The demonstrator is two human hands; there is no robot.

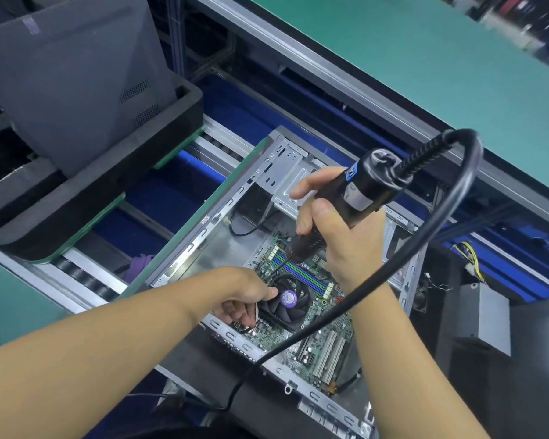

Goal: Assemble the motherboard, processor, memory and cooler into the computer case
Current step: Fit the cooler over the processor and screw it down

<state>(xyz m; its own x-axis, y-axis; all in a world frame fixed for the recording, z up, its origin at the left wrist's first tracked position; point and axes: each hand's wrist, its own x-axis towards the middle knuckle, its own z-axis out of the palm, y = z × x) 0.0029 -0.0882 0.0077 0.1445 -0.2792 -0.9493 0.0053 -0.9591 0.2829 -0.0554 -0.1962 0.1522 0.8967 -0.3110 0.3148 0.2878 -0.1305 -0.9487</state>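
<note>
The computer case (pixel 203 232) lies on its side with the open face up, resting on a roller track (pixel 86 280) below a green bench top (pixel 393 58). The motherboard (pixel 270 335) sits flat on the floor of the case. The cooler (pixel 287 301), a black fan with a purple sticker at its hub, sits on the board near the case's near edge. Just beyond it run the blue and green memory slots (pixel 301 274).

The right hand (pixel 343 236) is wrapped round a black electric screwdriver (pixel 362 188), fingers and thumb closed on the barrel. The tool tilts down and to the left, and its bit (pixel 282 266) comes down at the far corner of the cooler, beside the memory slots. A thick black cable (pixel 474 150) loops up from the tool's top end, curves over the right forearm and runs down across the board and off the near edge of the case.

The left hand (pixel 244 296) lays its thumb on the near rim of the fan, with the other fingers curled down beside the cooler's near corner. Something small and shiny shows by those fingers, but I cannot tell whether they pinch it or only steady the cooler.

To the left, a black foam tray (pixel 92 201) on the track holds a grey panel (pixel 76 74) standing at a tilt.
</note>
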